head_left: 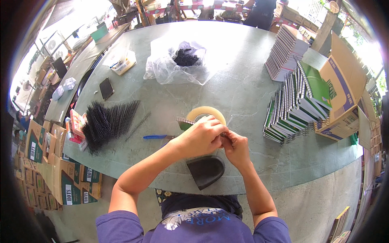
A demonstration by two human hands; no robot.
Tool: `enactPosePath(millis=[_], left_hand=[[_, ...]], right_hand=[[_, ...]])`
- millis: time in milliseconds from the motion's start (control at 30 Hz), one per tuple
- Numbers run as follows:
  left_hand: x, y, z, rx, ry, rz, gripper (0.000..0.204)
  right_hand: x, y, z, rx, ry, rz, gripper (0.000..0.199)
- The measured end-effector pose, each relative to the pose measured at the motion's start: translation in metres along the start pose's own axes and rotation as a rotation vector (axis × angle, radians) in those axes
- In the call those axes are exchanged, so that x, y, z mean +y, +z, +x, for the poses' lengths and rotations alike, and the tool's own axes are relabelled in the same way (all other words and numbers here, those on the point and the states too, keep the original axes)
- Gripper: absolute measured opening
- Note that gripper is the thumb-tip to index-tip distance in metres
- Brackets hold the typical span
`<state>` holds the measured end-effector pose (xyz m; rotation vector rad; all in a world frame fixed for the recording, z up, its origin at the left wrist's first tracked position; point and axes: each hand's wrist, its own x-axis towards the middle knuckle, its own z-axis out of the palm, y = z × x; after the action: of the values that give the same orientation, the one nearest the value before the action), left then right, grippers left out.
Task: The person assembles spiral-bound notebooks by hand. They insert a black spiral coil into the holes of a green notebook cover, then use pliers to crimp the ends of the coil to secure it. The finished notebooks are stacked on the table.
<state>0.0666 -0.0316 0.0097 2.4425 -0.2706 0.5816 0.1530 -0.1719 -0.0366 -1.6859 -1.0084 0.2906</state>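
Note:
In front of me, a notebook with a green cover [185, 125] is turned edge-on, with a row of spiral loops along its top edge. My left hand [208, 135] is closed over it and hides most of it. My right hand [236, 146] pinches at the notebook's right end, where a dark bit of spiral coil shows between the fingertips. Behind the hands lies a roll of clear tape [206, 110]. A blue-handled cutter [156, 137] rests left of the notebook, partly covered by my left forearm. Close to my body sits a black, rounded flat piece [206, 171].
At left lie a heap of black spiral coils [107, 123] and a phone [106, 88]. A plastic bag [160, 67] holding more coils sits farther back. Stacked spiral notebooks [293, 107] and an open carton [344, 95] stand at right on the table [239, 89].

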Motion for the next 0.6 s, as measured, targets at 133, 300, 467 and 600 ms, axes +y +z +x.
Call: enactPosePath(millis=[133,300,467,600], left_hand=[[0.004,-0.012,-0.009,-0.025,-0.042,-0.083,0.025],[0.0,-0.017,-0.022,0.004,0.038,-0.132,0.027],[-0.005,-0.028,-0.035,0.032,0.104,-0.242,0.024],[-0.001,-0.038,-0.037,0.038,0.143,-0.303,0.025]], right_hand=[[-0.007,-0.002,-0.008,-0.063,0.135,0.265,0.024],[-0.041,-0.007,-0.009,-0.133,0.182,0.168,0.023],[-0.053,0.006,-0.022,-0.058,0.064,0.179,0.015],[-0.063,0.016,-0.026,0.028,0.158,0.134,0.013]])
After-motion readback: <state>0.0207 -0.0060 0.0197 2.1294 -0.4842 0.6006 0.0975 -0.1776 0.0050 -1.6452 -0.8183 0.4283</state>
